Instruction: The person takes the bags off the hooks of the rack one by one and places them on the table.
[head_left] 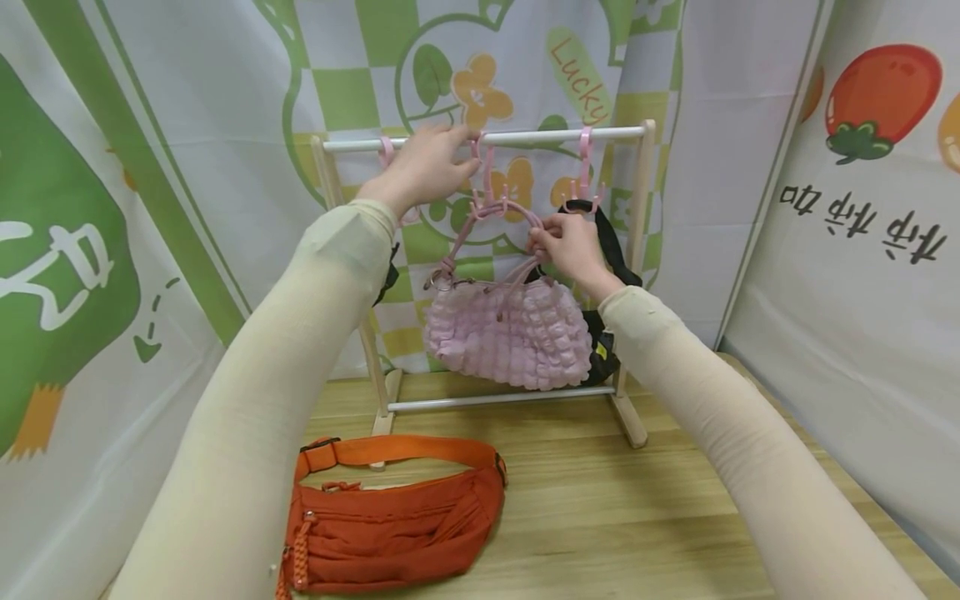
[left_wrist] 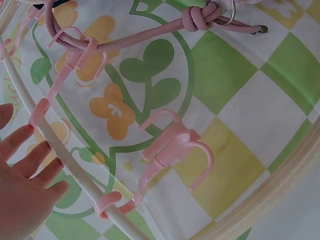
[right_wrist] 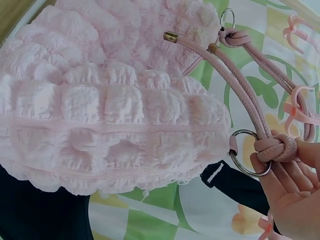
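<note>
A puffy pink handbag [head_left: 504, 337] hangs by its cord handle [right_wrist: 245, 92] from the middle pink hook [left_wrist: 80, 57] on a rack's white rail [head_left: 536, 136]. My right hand [head_left: 573, 248] pinches the knotted end of that handle, close to a metal ring [right_wrist: 235, 155] at the bag's corner. Up at the rail is my left hand [head_left: 431, 167], its fingers extended, with a fingertip at the top of the middle hook. Whether that fingertip presses the hook I cannot tell.
Another pink hook [left_wrist: 172, 142] hangs bare at the left. Black bags show partly behind the pink one, a strap [head_left: 611, 250] on the right hook. An orange waist bag [head_left: 397, 525] lies on the wooden table [head_left: 600, 517] before the rack's foot [head_left: 628, 421].
</note>
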